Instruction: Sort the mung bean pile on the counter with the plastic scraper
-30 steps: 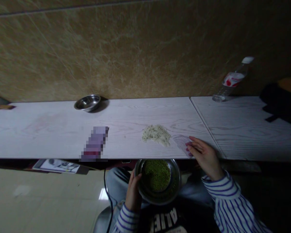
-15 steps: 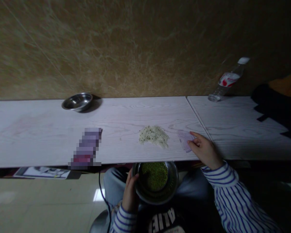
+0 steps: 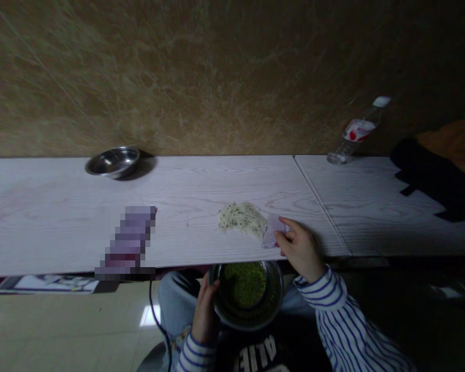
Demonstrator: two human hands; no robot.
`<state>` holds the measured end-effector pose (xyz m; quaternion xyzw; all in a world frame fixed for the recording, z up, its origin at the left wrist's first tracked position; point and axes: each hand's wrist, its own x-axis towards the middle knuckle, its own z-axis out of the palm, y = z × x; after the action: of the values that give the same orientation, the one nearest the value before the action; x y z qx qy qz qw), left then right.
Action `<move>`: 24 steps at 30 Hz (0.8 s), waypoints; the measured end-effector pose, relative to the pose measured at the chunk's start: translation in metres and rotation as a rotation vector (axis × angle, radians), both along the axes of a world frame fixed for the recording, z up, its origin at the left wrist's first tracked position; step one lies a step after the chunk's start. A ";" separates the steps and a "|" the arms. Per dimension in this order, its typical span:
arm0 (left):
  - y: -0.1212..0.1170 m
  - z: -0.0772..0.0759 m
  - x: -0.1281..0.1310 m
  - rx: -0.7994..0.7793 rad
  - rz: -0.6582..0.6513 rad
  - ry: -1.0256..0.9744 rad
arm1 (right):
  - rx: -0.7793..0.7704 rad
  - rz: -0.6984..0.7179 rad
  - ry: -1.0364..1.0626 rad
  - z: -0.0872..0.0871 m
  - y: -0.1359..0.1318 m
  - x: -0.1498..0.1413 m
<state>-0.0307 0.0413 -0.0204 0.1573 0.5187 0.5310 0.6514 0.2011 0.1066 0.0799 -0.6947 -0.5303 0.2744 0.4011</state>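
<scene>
While the lap lies nearest, a steel bowl [image 3: 274, 297] sits over it, just under the near edge of the pale wood-grain surface [image 3: 189, 178], part-filled with small green beans [image 3: 245, 284]. Left hand [image 3: 206, 312]: at the bowl's left side, fingers closed on the rim, thumb over the inner edge; striped cuff. Right hand [image 3: 302, 250]: above the surface's front edge, fingers pinched nearly together on one clear, purplish plastic piece [image 3: 270, 231], flat and fan-shaped, its free edge at the right end of the pile; matching striped cuff. Black cable [image 3: 152, 310]: hanging left of the knee. Pile of white grains [image 3: 240, 218], flecked with dark green: spread on the surface beyond the bowl. Oblong purple item [image 3: 129, 235]: left of the pile, well apart, details masked by pixelation. Second steel bowl [image 3: 129, 161], smaller: far left, near the wall. Clear bottle [image 3: 358, 129], white cap, red-and-white label: upright at far right. Dark cloth-like bundle [image 3: 430, 178]: right of the bottle, orange part behind. Brown marbled wall [image 3: 217, 77]: backing all.
</scene>
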 end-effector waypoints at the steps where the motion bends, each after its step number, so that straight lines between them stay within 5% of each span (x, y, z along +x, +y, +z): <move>1: 0.000 0.000 -0.001 0.006 0.001 0.002 | 0.002 0.002 0.007 0.001 0.004 -0.003; 11: -0.002 -0.002 -0.001 -0.016 0.050 -0.034 | 0.033 0.046 -0.047 0.013 0.019 -0.017; 17: -0.001 0.004 0.000 -0.022 0.044 -0.066 | 0.011 0.012 0.002 0.008 0.031 0.023; 24: -0.002 0.023 0.004 0.019 0.087 0.028 | -0.068 0.032 0.078 0.012 0.080 0.057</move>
<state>-0.0267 0.0397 0.0021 0.1481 0.5289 0.5616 0.6189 0.2582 0.1870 0.0921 -0.6881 -0.5158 0.3256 0.3931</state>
